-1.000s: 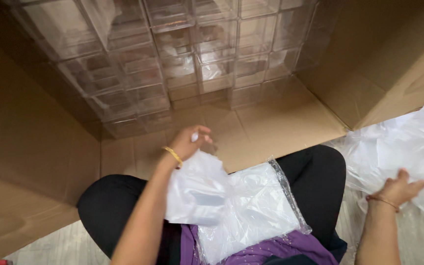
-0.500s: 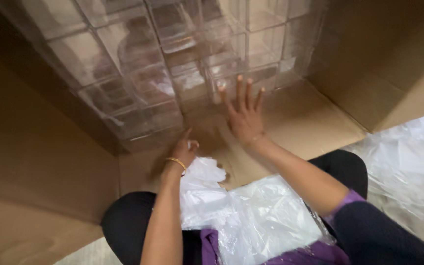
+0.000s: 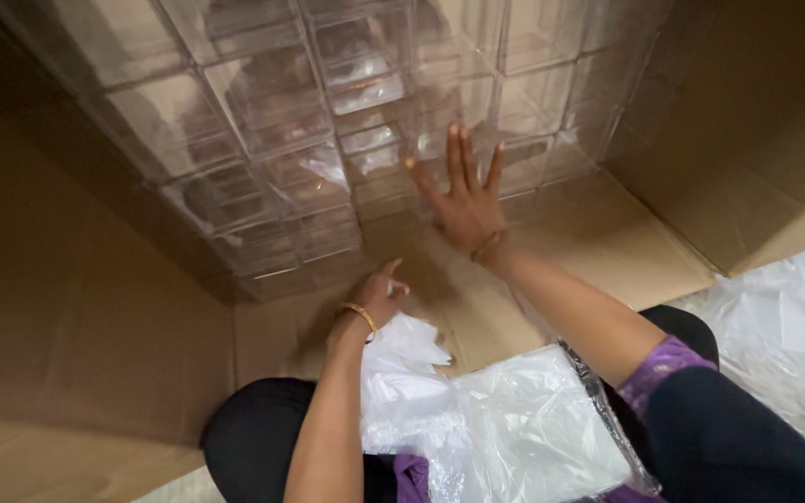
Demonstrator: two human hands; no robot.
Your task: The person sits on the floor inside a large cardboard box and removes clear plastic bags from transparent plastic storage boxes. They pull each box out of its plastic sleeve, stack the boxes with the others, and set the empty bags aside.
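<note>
- Our right hand (image 3: pixel 466 207) lies flat, fingers spread, on the clear boxes (image 3: pixel 328 140); we press evenly.
- Our left hand (image 3: pixel 379 296) grips white paper (image 3: pixel 402 373).

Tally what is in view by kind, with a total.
Hands: 2, left hand, right hand
Bangles: 2, gold bangle, dark bangle
Cardboard box: 1
Stack of clear plastic boxes: 1
Clear plastic bag: 1
White wrapping: 1
Total: 8
</note>
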